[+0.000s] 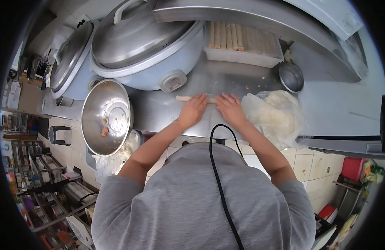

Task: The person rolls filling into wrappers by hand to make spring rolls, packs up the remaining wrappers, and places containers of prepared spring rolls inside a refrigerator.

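Note:
A thin pale spring roll lies crosswise on the steel counter in front of me. My left hand rests over its middle, with the fingers curled down onto it and the left end sticking out. Over the right part of the same roll is my right hand, its fingers bent across it and covering that end. A short stretch of the roll shows between the two hands. Right of my right hand, a clear plastic bag holds pale, thin wrapper sheets.
A steel bowl with scraps of filling stands at the left edge. Behind are large cookers and a white tub of stacked rolls. A small metal bowl sits at the right. A steel shelf overhangs the back.

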### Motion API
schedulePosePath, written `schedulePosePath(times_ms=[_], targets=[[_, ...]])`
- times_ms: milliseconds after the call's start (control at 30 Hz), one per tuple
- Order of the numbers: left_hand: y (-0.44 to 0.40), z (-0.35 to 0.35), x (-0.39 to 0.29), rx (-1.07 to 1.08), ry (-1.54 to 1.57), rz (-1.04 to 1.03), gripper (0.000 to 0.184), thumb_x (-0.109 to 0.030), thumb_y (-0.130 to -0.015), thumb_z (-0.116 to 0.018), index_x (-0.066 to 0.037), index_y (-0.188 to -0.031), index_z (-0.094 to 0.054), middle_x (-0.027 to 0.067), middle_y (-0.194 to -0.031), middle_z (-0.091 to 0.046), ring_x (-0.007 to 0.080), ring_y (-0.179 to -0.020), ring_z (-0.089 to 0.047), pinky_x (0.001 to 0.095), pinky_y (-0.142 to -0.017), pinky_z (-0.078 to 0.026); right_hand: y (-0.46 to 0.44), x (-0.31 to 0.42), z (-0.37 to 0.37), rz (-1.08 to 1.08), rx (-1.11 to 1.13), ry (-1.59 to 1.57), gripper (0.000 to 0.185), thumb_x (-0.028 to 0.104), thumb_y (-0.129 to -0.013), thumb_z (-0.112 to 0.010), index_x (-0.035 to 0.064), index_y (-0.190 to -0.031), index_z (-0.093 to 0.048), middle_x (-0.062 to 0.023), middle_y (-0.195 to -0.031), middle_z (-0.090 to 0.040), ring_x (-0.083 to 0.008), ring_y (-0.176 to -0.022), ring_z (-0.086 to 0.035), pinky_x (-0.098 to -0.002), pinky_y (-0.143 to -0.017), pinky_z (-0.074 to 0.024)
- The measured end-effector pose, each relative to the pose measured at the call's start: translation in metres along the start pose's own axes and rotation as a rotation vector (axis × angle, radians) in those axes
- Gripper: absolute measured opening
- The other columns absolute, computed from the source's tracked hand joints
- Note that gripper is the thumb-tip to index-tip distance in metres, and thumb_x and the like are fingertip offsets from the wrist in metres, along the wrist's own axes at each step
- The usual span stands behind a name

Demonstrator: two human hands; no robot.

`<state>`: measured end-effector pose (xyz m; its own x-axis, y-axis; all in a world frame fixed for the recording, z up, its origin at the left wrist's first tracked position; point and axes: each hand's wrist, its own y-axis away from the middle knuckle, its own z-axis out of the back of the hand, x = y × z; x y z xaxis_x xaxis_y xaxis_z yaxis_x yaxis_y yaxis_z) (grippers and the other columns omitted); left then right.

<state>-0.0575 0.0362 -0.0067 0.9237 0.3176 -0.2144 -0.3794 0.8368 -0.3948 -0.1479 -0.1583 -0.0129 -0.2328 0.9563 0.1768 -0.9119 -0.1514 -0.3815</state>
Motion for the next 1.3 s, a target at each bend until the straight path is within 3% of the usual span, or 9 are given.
schedulePosePath(times_ms=[500,600,767,867,933,1067,1133,1200,1300], targets=[[-0.028,-0.004,0.021,-0.017,0.068,0.051,0.028,-0.005,-0.07,-0.06,-0.003,-0.098,-0.06,0.0076,-0.092,-0.056,0.0262,-0.086,-0.051,0.0358,-0.075,-0.044,-0.022,-0.021,-0.015,-0.005,-0.009,-0.001,0.024,0.015,-0.073,-0.061,0.0105,-0.097,-0.062,-0.002,-0.091,-0.061,-0.0195,-0.088,-0.056,-0.036,-0.084,-0.0375],[-0.008,0.002,0.001,-0.075,0.157,0.042,0.02,-0.003,-0.069,-0.051,-0.001,-0.088,-0.059,0.0146,-0.088,-0.054,0.0313,-0.083,-0.051,0.0376,-0.074,-0.044,0.001,-0.011,-0.016,0.029,0.009,-0.008,0.024,0.015,-0.073,-0.06,0.0107,-0.097,-0.062,-0.0015,-0.091,-0.061,-0.0193,-0.088,-0.056,-0.0353,-0.085,-0.037],[0.005,0.012,-0.014,0.031,0.231,0.096,0.021,-0.005,-0.071,-0.052,-0.001,-0.091,-0.058,0.015,-0.091,-0.054,0.0322,-0.087,-0.05,0.0403,-0.077,-0.042,0.013,0.005,0.009,0.05,0.025,-0.126,0.022,0.017,-0.069,-0.059,0.0113,-0.091,-0.061,-0.0026,-0.091,-0.056,-0.0193,-0.093,-0.051,-0.037,-0.086,-0.0362],[-0.005,0.014,-0.007,0.036,0.074,0.129,0.03,-0.013,-0.072,-0.058,-0.003,-0.1,-0.057,0.0135,-0.102,-0.053,0.0315,-0.095,-0.049,0.0416,-0.082,-0.04,0.004,-0.003,0.03,-0.161,0.023,-0.146,0.026,0.019,-0.066,-0.065,0.0115,-0.09,-0.06,-0.004,-0.097,-0.055,-0.0218,-0.098,-0.049,-0.0389,-0.086,-0.0354],[-0.016,0.008,-0.003,-0.014,-0.062,0.133,0.039,-0.02,-0.073,-0.063,-0.004,-0.107,-0.056,0.0113,-0.109,-0.053,0.0303,-0.1,-0.049,0.0417,-0.085,-0.039,-0.001,-0.014,0.035,-0.33,0.258,-0.15,0.026,0.02,-0.064,-0.067,0.0112,-0.088,-0.058,-0.005,-0.101,-0.053,-0.0238,-0.104,-0.045,-0.0405,-0.086,-0.0346],[-0.05,0.002,-0.017,0.083,0.215,0.161,0.054,-0.03,-0.065,-0.071,-0.005,-0.11,-0.055,0.0137,-0.114,-0.051,0.0306,-0.107,-0.047,0.0406,-0.088,-0.038,-0.019,-0.018,0.047,-0.279,0.249,-0.135,0.021,0.016,-0.066,-0.064,0.0104,-0.085,-0.056,-0.0048,-0.098,-0.054,-0.0242,-0.098,-0.05,-0.0393,-0.08,-0.0392],[-0.072,0.01,-0.024,0.086,0.299,0.188,0.057,-0.031,-0.063,-0.072,-0.005,-0.111,-0.055,0.0146,-0.11,-0.054,0.0306,-0.104,-0.05,0.0403,-0.086,-0.04,-0.036,-0.008,0.073,-0.336,0.161,-0.462,0.019,0.01,-0.067,-0.063,0.008,-0.084,-0.054,-0.0054,-0.091,-0.055,-0.0258,-0.084,-0.056,-0.0358,-0.07,-0.0449],[-0.092,0.021,-0.025,0.333,0.692,0.353,0.041,-0.029,-0.069,-0.066,-0.003,-0.1,-0.056,0.0154,-0.098,-0.06,0.0296,-0.09,-0.057,0.0365,-0.077,-0.044,-0.051,0.005,0.102,-0.32,0.091,-0.58,0.019,0.008,-0.068,-0.063,0.0067,-0.085,-0.054,-0.006,-0.088,-0.056,-0.0241,-0.076,-0.057,-0.0326,-0.066,-0.046],[-0.096,0.038,-0.023,0.294,0.758,0.357,0.038,-0.027,-0.072,-0.064,-0.002,-0.099,-0.058,0.0127,-0.082,-0.063,0.0256,-0.075,-0.06,0.0325,-0.071,-0.045,-0.068,0.022,0.138,-0.293,-0.021,-0.751,0.018,0.004,-0.069,-0.064,0.0044,-0.085,-0.057,-0.0066,-0.084,-0.057,-0.0193,-0.068,-0.058,-0.0272,-0.06,-0.0466]])
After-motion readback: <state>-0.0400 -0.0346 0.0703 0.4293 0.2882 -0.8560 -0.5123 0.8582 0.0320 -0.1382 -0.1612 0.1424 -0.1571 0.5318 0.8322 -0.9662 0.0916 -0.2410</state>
